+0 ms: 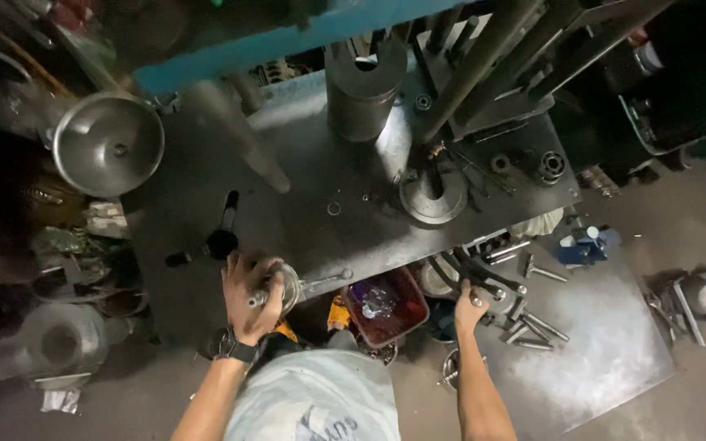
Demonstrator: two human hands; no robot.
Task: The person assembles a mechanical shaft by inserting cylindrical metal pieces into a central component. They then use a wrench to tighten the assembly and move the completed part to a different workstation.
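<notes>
The left hand [248, 296] gripped a shiny round metal part [282, 287] at the near edge of the steel bed [206, 180], beside a spanner [324, 281]. The right hand [469, 306] was closed around a dark rod [484, 286] below the bed's near edge, among loose bars. A red tub [386, 306] sat between the hands. A steel cylinder [363, 90] stood near the far edge.
</notes>
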